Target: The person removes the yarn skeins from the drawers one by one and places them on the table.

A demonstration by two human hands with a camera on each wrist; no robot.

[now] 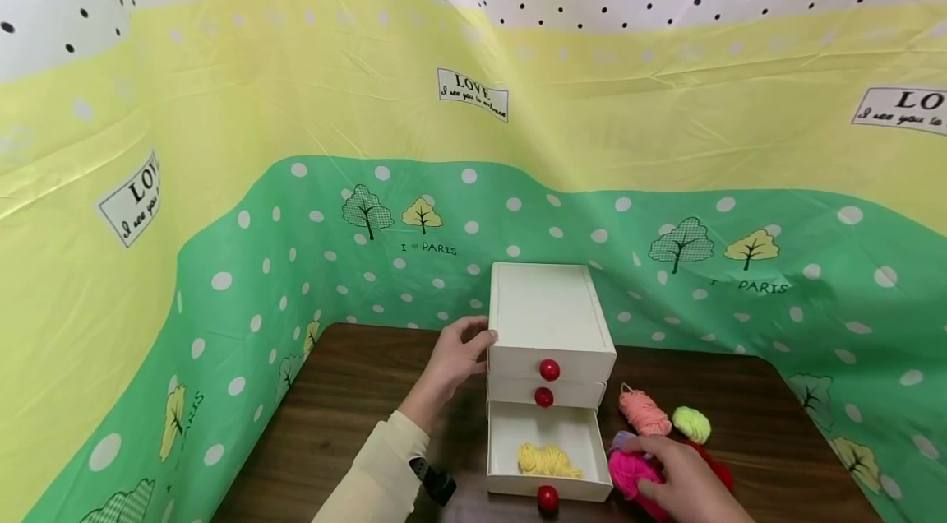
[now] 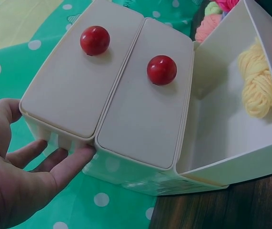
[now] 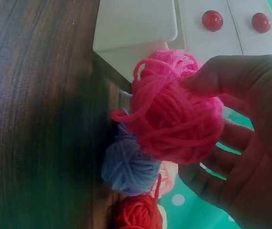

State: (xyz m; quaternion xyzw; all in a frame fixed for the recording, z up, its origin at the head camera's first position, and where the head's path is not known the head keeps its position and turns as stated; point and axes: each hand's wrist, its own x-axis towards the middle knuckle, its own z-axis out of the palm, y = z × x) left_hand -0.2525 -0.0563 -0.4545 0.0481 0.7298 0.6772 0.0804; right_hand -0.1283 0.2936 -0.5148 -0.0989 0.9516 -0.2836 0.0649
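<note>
A small white drawer unit [image 1: 551,305] with red knobs stands on the dark wooden table, its bottom drawer [image 1: 501,483] pulled out. Inside that drawer lies a yellow yarn skein [image 1: 546,461]. My left hand [image 1: 460,352] rests against the unit's left side, thumb near the top edge and fingers loosely extended along the side, as the left wrist view shows. To the right of the drawer, my right hand [image 1: 684,478] grips a hot pink yarn ball [image 3: 176,114] between thumb and fingers. A blue yarn ball [image 3: 131,167] shows beneath it in the right wrist view.
Right of the unit lie a coral yarn skein [image 1: 644,410], a light green yarn ball [image 1: 691,423] and a red yarn ball [image 3: 138,214]. A green and yellow printed curtain [image 1: 333,95] hangs behind the table [image 1: 355,367].
</note>
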